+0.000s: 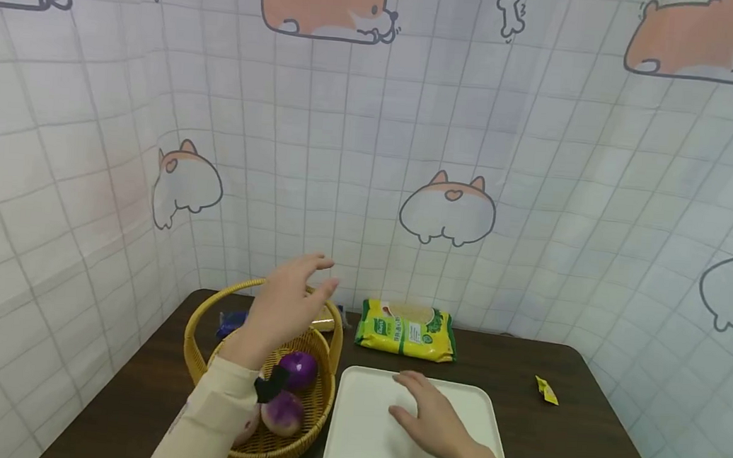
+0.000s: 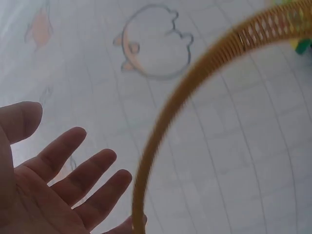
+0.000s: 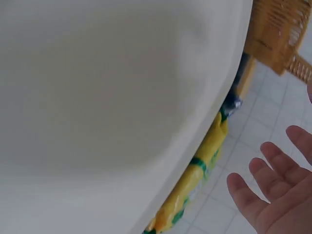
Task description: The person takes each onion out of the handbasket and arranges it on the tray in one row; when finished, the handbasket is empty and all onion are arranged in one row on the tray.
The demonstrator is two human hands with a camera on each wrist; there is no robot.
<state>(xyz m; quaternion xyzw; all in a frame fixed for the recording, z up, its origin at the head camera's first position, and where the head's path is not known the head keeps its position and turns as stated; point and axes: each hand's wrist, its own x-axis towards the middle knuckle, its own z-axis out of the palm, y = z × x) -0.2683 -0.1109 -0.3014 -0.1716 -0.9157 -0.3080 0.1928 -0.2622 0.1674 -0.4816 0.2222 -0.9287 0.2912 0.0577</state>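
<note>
Reaching stage imo: left hand (image 1: 277,315) over the 7-o'clock basket (image 1: 283,457), right hand (image 1: 435,417) over the tray (image 1: 362,424), loose empty fingers (image 2: 90,170) must curl to grab.

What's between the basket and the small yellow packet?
In the head view: the white tray, with the right hand above it, then bare dark tabletop.

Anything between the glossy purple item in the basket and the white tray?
Yes: the basket's tray-side rim stands between the glossy purple item and the white tray, with the handle rising there. The right hand is also over the tray.
</note>
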